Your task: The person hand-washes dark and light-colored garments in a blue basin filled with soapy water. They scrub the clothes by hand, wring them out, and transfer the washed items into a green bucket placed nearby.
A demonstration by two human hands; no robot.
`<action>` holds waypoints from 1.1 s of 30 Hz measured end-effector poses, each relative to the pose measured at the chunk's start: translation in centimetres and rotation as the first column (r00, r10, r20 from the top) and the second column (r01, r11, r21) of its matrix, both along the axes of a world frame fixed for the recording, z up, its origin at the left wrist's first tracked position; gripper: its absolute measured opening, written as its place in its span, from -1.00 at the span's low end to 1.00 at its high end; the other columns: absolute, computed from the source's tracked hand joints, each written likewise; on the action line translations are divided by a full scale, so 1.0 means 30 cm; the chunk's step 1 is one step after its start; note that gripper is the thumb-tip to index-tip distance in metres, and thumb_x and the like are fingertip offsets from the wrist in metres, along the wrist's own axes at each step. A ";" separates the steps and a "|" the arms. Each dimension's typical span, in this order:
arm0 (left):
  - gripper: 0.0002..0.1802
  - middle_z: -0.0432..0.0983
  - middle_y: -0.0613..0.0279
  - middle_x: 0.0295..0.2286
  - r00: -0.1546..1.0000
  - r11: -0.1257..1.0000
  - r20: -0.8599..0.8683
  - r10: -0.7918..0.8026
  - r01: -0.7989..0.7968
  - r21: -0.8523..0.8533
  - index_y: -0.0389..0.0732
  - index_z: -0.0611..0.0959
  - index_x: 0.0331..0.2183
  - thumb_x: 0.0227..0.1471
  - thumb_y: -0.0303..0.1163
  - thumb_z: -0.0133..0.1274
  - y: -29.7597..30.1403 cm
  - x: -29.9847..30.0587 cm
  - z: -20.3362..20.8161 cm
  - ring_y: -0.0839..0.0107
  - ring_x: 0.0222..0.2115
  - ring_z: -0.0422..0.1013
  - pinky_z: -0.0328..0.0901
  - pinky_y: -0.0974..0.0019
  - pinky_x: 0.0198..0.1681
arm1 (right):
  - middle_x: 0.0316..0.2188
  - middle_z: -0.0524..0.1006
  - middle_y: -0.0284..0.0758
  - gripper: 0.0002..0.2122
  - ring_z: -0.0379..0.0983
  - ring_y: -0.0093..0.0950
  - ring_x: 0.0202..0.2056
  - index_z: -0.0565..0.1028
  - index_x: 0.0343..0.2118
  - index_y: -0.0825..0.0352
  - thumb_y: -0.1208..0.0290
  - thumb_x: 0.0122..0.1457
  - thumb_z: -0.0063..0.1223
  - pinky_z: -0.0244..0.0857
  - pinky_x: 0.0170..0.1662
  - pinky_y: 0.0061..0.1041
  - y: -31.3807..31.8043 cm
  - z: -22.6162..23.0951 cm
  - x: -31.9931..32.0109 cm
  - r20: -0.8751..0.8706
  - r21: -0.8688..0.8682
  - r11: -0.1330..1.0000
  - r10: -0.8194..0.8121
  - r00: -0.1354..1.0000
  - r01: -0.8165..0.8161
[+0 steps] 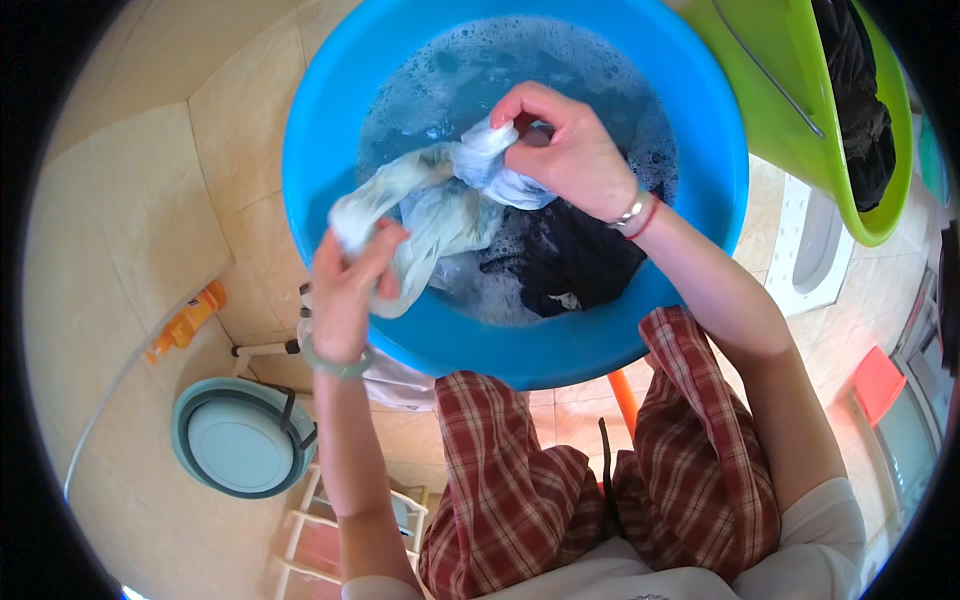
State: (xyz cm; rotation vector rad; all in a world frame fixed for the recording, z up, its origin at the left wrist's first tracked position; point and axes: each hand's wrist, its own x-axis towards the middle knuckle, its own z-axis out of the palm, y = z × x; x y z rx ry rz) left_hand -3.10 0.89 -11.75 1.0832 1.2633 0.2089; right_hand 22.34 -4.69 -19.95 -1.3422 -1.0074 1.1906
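A wet, pale blue and whitish garment (pixel 440 215) stretches between my two hands above a big blue basin (pixel 715 120). My right hand (pixel 575 150) pinches one bunched end between thumb and fingers. At the basin's left rim, my left hand (pixel 350 285) is curled around the other end, its fingers slightly blurred. Soapy grey-blue water (pixel 440 100) with foam fills the basin. Below my right hand, a black cloth (pixel 570 260) lies partly in the water. The garment's exact kind cannot be made out.
A lime green bucket (pixel 770 90) holding dark clothes (pixel 860 110) tilts at the upper right, beside a white floor fixture (pixel 805 245). On the left are an orange bottle (pixel 190 318), a grey-green collapsible basin (pixel 245 440) and a white rack (pixel 300 525). My knees sit against the near rim.
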 end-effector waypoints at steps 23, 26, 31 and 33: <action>-0.12 0.13 0.09 0.23 0.894 0.905 0.254 0.368 -0.407 0.124 -0.03 0.12 0.31 -0.03 -0.70 -0.08 0.005 0.173 -0.539 0.21 0.12 0.25 0.25 0.23 0.11 | 0.26 0.16 -0.11 -0.45 0.28 0.04 0.11 0.24 0.22 -0.03 0.21 0.16 0.13 0.34 0.06 -0.04 0.018 -0.338 0.096 0.917 -0.283 0.958 0.284 0.279 -0.045; -0.23 0.15 0.11 0.22 0.802 0.871 0.340 0.491 -0.468 -0.153 -0.03 0.16 0.30 0.06 -0.59 -0.10 0.010 0.203 -0.531 0.24 0.11 0.28 0.25 0.20 0.13 | 0.15 0.27 -0.04 -0.48 0.41 0.02 -0.04 0.28 0.18 0.06 0.26 0.14 0.14 0.39 -0.01 -0.09 0.079 -0.364 0.101 0.823 -0.395 0.918 0.336 0.458 0.036; -0.35 0.27 0.15 0.15 0.597 0.799 0.532 0.600 -0.433 -0.416 -0.12 0.23 0.25 0.25 -0.05 -0.08 0.026 0.242 -0.480 0.18 0.12 0.26 0.28 0.13 0.10 | -0.12 0.41 -0.17 -0.83 0.49 -0.19 -0.19 0.40 -0.19 0.28 0.39 0.18 -0.01 0.48 -0.26 -0.26 0.053 -0.171 -0.073 0.723 -0.011 0.983 0.135 0.678 -0.184; -0.31 0.40 0.11 0.04 0.633 0.832 0.546 0.550 -0.358 -0.423 -0.19 0.35 0.16 0.23 0.14 -0.14 0.034 0.266 -0.418 0.19 0.05 0.35 0.29 0.10 0.09 | -0.25 0.39 -0.21 -0.83 0.46 -0.26 -0.25 0.39 -0.21 0.26 0.41 0.13 0.00 0.49 -0.36 -0.33 -0.005 -0.086 -0.139 0.744 0.207 0.924 0.065 0.666 -0.321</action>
